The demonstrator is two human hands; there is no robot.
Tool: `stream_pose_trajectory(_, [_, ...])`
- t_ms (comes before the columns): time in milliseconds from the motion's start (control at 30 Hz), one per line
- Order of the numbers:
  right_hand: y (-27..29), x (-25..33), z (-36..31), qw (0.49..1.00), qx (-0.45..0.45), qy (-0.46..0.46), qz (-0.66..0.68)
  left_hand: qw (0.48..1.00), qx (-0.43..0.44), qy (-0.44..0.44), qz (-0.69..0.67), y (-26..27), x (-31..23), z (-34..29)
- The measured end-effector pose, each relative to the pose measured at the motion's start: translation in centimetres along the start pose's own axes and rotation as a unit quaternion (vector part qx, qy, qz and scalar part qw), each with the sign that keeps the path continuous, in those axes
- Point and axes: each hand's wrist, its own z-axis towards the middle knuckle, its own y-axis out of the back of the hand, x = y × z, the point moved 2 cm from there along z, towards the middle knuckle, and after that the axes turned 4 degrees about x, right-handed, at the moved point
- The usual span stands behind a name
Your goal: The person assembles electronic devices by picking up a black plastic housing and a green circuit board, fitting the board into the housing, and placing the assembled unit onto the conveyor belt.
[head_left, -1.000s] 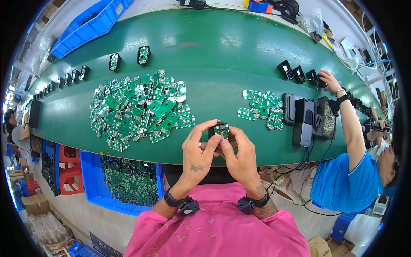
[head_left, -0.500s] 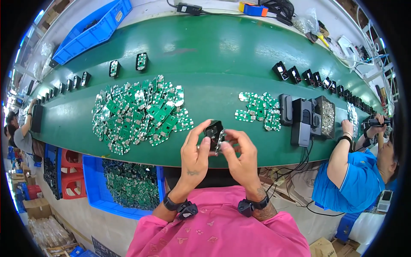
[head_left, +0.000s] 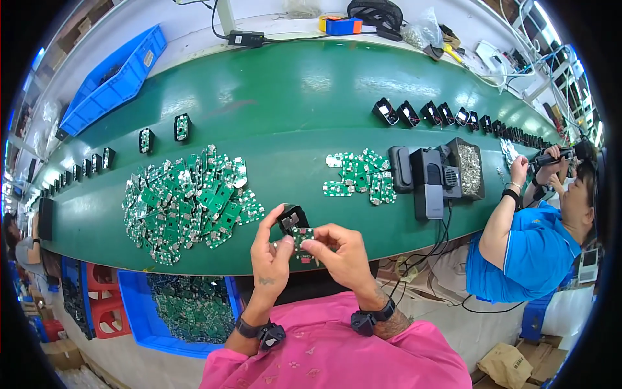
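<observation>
A small black plastic housing (head_left: pixel 293 216) is gripped in my left hand (head_left: pixel 270 258), just over the table's near edge. My right hand (head_left: pixel 339 254) pinches a green circuit board (head_left: pixel 303 237) at the housing's near side, its component face turned up. The left fingertips also touch the board's edge. Whether a wire joins board and housing I cannot tell. Left of my hands lies a big heap of green circuit boards (head_left: pixel 188 201); a smaller group of boards (head_left: pixel 363 175) is spread to the right.
Black housings with boards (head_left: pixel 182 128) line the left; open black housings (head_left: pixel 430 114) line the right. Dark devices (head_left: pixel 427 185) and a parts box (head_left: pixel 469 170) stand right of centre. A blue bin of boards (head_left: pixel 139 318) sits below the table edge. A co-worker (head_left: pixel 525 249) works at right.
The board has turned from edge-on to face up, outside the housing. My view has shifted, so the table things appear further left. Both hands still hold their pieces.
</observation>
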Motion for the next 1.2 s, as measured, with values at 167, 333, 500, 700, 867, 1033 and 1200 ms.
stream_pose_trajectory(167, [1.0,0.8,0.5,0.997,0.017,-0.034,0.072,0.999,0.036,-0.011,-0.013,-0.1,1.1,-0.3])
stream_pose_trajectory(333, [0.6,1.9,-0.1,0.999,0.043,-0.025,-0.018,0.991,-0.002,-0.102,0.086,-0.7,1.8,-0.1])
stream_pose_trajectory(500, [1.1,1.8,-0.3,0.999,0.017,-0.020,-0.032,0.988,0.005,-0.096,0.123,-1.4,0.7,0.0])
stream_pose_trajectory(700, [1.0,1.6,0.5,0.997,-0.004,-0.004,-0.073,0.994,0.003,-0.055,0.092,-0.8,0.7,-0.2])
stream_pose_trajectory(867, [0.8,2.1,0.6,0.995,-0.029,-0.010,-0.097,0.994,0.054,-0.032,0.089,-0.3,-0.1,0.2])
stream_pose_trajectory(1033, [0.2,2.1,0.6,0.990,-0.060,0.015,-0.127,0.994,0.066,0.013,0.089,0.0,-0.1,0.2])
stream_pose_trajectory(1200, [0.9,1.8,0.5,0.996,0.000,-0.004,-0.093,0.993,0.078,0.020,0.088,0.1,-0.2,0.3])
